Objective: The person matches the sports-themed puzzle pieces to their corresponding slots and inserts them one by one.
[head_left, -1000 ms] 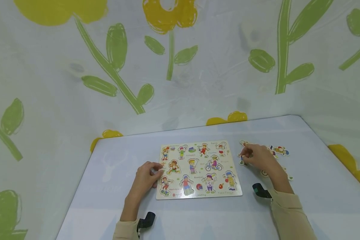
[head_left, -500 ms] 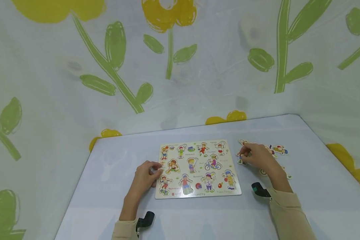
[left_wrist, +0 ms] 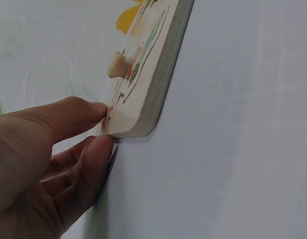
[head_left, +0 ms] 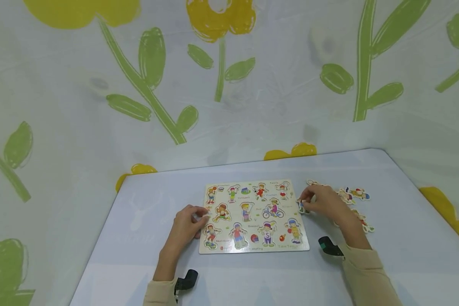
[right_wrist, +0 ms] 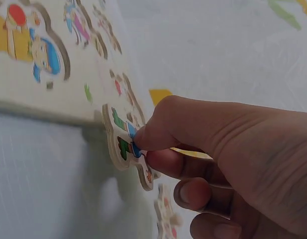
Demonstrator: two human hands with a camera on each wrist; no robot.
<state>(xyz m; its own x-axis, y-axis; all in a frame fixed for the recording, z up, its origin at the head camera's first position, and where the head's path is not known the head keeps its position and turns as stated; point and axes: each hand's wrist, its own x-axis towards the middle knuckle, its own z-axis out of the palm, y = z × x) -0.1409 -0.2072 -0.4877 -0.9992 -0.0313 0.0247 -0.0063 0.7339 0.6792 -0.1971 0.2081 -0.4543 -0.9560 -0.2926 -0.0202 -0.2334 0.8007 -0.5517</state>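
A wooden puzzle board (head_left: 236,214) printed with children playing sports lies flat on the table. My left hand (head_left: 185,223) pinches its left edge, thumb (left_wrist: 86,114) on top and a finger against the side, as the left wrist view shows. Just beyond the right edge, my right hand (head_left: 327,204) pinches a flat wooden puzzle piece (right_wrist: 117,142) between thumb and index finger. Green shoes and blue clothing are painted on this piece; its upper part is hidden by the fingers. It is held tilted close to the board's edge.
Several loose puzzle pieces (head_left: 359,194) lie on the white table (head_left: 252,280) to the right, some partly behind my right hand. A small wooden knob (left_wrist: 118,65) stands up from the board. A flower-printed curtain (head_left: 275,102) hangs behind the table.
My right hand has moved left with the puzzle piece, from among the loose pieces to the board's right edge. The left hand stays on the board's left edge.
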